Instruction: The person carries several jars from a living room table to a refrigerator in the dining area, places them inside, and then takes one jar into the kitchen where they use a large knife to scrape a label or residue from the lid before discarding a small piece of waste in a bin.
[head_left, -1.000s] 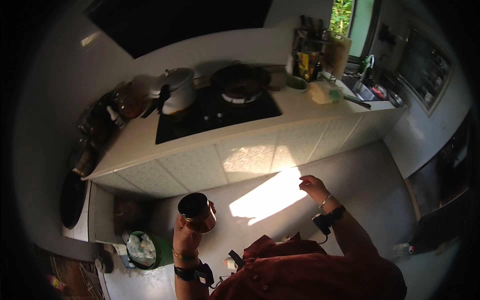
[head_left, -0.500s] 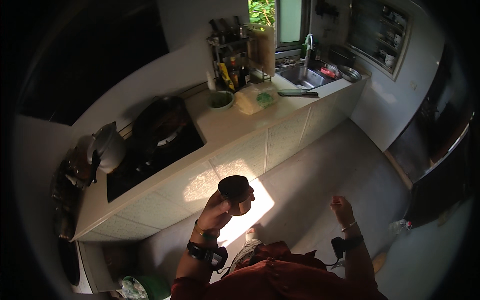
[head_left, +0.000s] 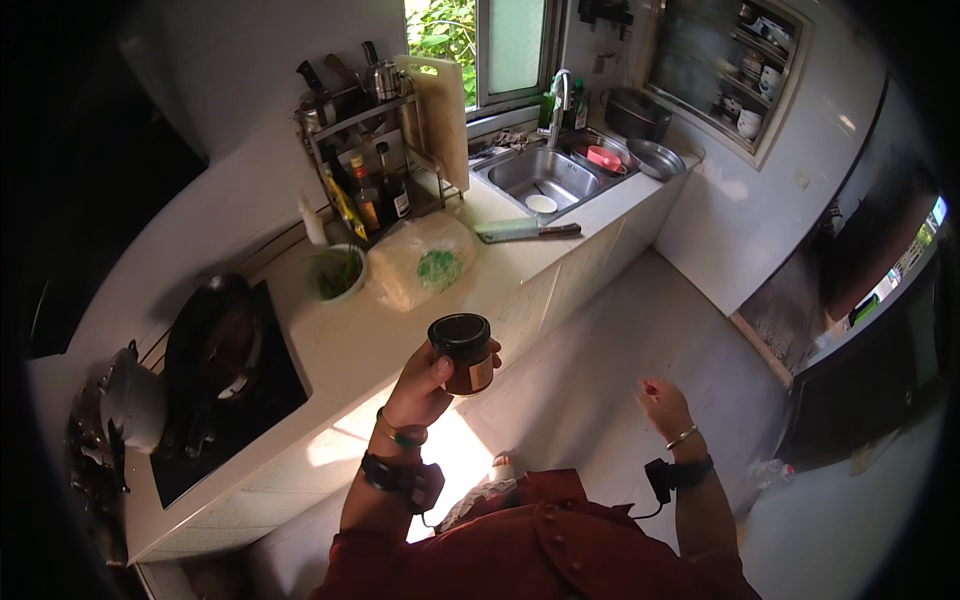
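Note:
My left hand (head_left: 412, 392) is closed around a dark glass jar (head_left: 464, 362) with a pale label on its side. The jar is upright in front of me, past the counter's near edge. Whether its dark top is a lid or an open mouth I cannot tell. My right hand (head_left: 666, 410) hangs over the floor to the right, fingers curled in; what they hold, if anything, is hidden. On the counter beyond the jar lie a cloudy plastic bag (head_left: 410, 270) with a green print and a cleaver (head_left: 530, 231). Beside the bag stands a bowl of greens (head_left: 335, 275).
A stove (head_left: 240, 400) at left carries a dark wok (head_left: 215, 335) and a grey pot (head_left: 135, 400). Sauce bottles (head_left: 375, 190) stand under a rack, with a cutting board (head_left: 440, 110) alongside. The sink (head_left: 560, 180) lies under the window, and a dark door panel (head_left: 855, 380) is at right.
My view has turned and come nearer to the counter, so the stove and sink sit further left. The jar is still in my left hand; my right hand remains curled.

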